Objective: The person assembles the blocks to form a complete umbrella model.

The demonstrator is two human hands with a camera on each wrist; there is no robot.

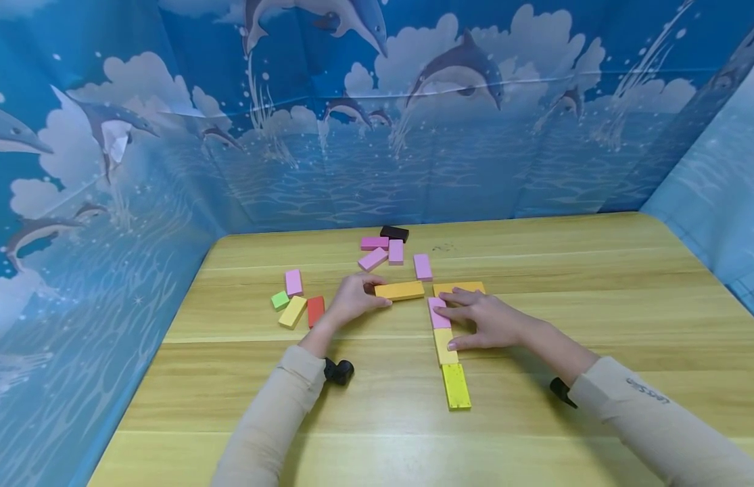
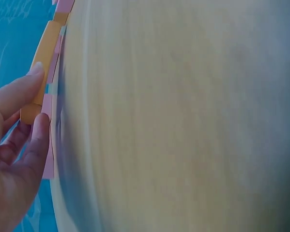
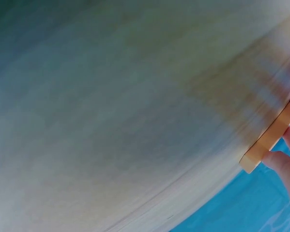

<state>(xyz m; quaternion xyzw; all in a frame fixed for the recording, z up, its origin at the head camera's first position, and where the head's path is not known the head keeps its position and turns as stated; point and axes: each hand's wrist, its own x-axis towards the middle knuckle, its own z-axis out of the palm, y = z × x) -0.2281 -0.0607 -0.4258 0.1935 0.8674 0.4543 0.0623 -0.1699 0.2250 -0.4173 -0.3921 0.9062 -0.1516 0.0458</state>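
My left hand (image 1: 355, 297) pinches one end of an orange block (image 1: 399, 291) between thumb and fingers; the left wrist view also shows this block (image 2: 45, 46). My right hand (image 1: 489, 319) lies over a column of blocks with its fingers spread. Its fingers touch a pink block (image 1: 440, 323), and the thumb is at the side of a pale yellow block (image 1: 445, 346). Below that, a bright yellow block (image 1: 456, 387) ends the column. A second orange block (image 1: 459, 287) lies crosswise at the top, partly covered by the right fingers.
One pink block (image 1: 422, 267) lies just beyond the column. Further back are several pink blocks (image 1: 396, 252) and a black block (image 1: 395, 234). Left of the left hand sit red (image 1: 316, 311), yellow (image 1: 293, 312), green (image 1: 280, 300) and pink (image 1: 294, 283) blocks. A dolphin-print cloth (image 1: 377, 169) borders the table.
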